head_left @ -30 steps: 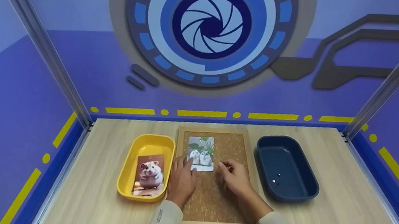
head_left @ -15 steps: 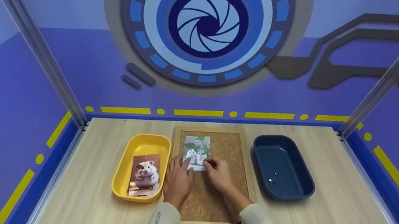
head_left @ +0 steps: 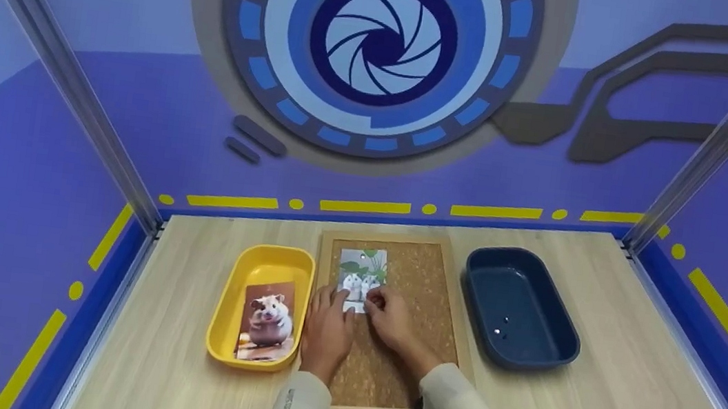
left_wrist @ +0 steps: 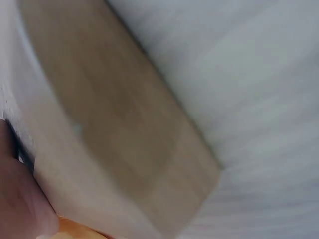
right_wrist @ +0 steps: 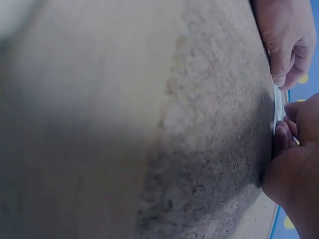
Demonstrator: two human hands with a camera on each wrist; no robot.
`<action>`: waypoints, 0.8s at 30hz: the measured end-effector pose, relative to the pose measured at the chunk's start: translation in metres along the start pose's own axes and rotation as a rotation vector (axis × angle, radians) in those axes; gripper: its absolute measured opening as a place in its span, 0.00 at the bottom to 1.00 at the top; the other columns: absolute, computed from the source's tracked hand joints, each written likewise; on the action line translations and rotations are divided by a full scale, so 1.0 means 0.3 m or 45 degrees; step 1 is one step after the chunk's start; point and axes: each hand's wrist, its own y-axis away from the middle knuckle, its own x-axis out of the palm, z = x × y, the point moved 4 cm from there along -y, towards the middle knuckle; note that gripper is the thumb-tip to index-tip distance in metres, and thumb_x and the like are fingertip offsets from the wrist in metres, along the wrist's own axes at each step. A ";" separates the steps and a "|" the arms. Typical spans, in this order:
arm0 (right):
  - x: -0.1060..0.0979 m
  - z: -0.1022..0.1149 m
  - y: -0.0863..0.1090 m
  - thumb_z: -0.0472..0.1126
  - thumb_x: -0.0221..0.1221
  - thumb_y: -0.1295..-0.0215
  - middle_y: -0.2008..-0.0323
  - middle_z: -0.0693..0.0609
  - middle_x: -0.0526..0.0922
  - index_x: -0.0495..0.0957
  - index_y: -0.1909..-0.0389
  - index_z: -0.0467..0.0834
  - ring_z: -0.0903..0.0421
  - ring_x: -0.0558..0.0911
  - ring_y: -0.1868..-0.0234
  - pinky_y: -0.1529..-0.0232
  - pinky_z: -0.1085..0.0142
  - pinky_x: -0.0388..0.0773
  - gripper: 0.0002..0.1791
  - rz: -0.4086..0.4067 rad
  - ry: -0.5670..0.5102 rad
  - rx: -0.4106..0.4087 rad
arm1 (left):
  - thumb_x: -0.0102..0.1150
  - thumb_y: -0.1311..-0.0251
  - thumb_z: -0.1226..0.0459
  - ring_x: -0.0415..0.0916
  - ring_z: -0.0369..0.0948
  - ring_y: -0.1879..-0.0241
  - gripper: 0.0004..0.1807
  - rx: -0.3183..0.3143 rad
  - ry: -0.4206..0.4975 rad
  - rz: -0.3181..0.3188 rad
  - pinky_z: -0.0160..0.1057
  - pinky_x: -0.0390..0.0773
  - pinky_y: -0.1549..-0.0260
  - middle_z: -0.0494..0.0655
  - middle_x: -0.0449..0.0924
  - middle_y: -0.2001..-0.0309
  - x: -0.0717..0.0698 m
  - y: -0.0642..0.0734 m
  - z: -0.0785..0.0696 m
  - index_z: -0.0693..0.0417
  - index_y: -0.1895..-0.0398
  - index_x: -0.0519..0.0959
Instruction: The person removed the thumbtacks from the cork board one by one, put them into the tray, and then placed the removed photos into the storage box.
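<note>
A photo of two white hamsters (head_left: pixel 363 268) lies on a wood-framed corkboard (head_left: pixel 401 383), with a small silver thumbtack (head_left: pixel 363 256) at its top. My left hand (head_left: pixel 327 332) rests with extended fingers over the board's left edge and the photo's lower left corner. At the photo's lower right, my right hand (head_left: pixel 392 323) has thumb and forefinger pinched together close over the surface; what is between them is hidden by the fingers. In the right wrist view, both hands, the right one (right_wrist: pixel 299 149) lower, meet near the photo's edge.
Left of the board stands a yellow tray (head_left: pixel 226 306) holding another hamster photo (head_left: pixel 267 323). A dark blue tray (head_left: pixel 523 293) on the right has several tiny shiny pieces (head_left: pixel 500 327) inside. All of it is on a wooden table (head_left: pixel 617 402) between purple walls.
My right hand has moved left from bare cork to the photo's lower right part, fingertips still pinched. My left hand has stayed at the photo's lower left.
</note>
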 end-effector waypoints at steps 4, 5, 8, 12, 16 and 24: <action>0.017 -0.004 -0.013 0.36 0.58 0.31 0.61 0.51 0.81 0.79 0.51 0.42 0.57 0.79 0.60 0.59 0.63 0.80 0.10 -0.007 0.024 0.054 | 0.55 0.30 0.53 0.62 0.48 0.28 0.22 -0.014 -0.009 0.022 0.51 0.62 0.27 0.49 0.68 0.31 0.005 0.000 0.007 0.45 0.36 0.75; 0.021 -0.004 -0.016 0.36 0.58 0.31 0.61 0.51 0.81 0.79 0.51 0.42 0.57 0.79 0.60 0.59 0.63 0.80 0.09 -0.007 0.033 0.057 | 0.54 0.30 0.53 0.62 0.47 0.28 0.22 -0.021 -0.014 0.024 0.50 0.62 0.27 0.49 0.68 0.31 0.006 -0.001 0.010 0.45 0.35 0.75; 0.031 -0.002 -0.029 0.36 0.58 0.31 0.61 0.51 0.81 0.79 0.52 0.43 0.56 0.79 0.60 0.58 0.62 0.80 0.10 -0.012 0.069 0.061 | 0.55 0.30 0.53 0.61 0.47 0.28 0.22 -0.032 -0.029 0.021 0.50 0.62 0.27 0.48 0.68 0.30 0.006 -0.004 0.014 0.45 0.35 0.75; 0.037 0.000 -0.043 0.37 0.59 0.31 0.60 0.51 0.81 0.79 0.51 0.44 0.56 0.79 0.58 0.56 0.59 0.79 0.10 -0.024 0.122 0.054 | 0.55 0.30 0.53 0.61 0.46 0.28 0.22 -0.033 -0.043 0.024 0.49 0.62 0.27 0.47 0.68 0.31 0.006 -0.006 0.012 0.45 0.36 0.75; 0.038 0.001 -0.061 0.36 0.59 0.32 0.61 0.51 0.81 0.79 0.53 0.44 0.56 0.79 0.59 0.55 0.58 0.79 0.09 -0.048 0.151 0.023 | 0.55 0.31 0.52 0.62 0.45 0.30 0.21 -0.051 -0.064 0.035 0.47 0.62 0.27 0.46 0.68 0.32 0.010 -0.009 0.010 0.46 0.37 0.74; 0.037 0.004 -0.087 0.36 0.59 0.32 0.60 0.50 0.80 0.78 0.54 0.43 0.55 0.78 0.58 0.55 0.59 0.79 0.08 -0.073 0.141 0.063 | 0.59 0.34 0.54 0.66 0.46 0.33 0.19 -0.039 -0.036 -0.039 0.47 0.65 0.30 0.48 0.72 0.36 0.004 -0.013 -0.002 0.50 0.43 0.75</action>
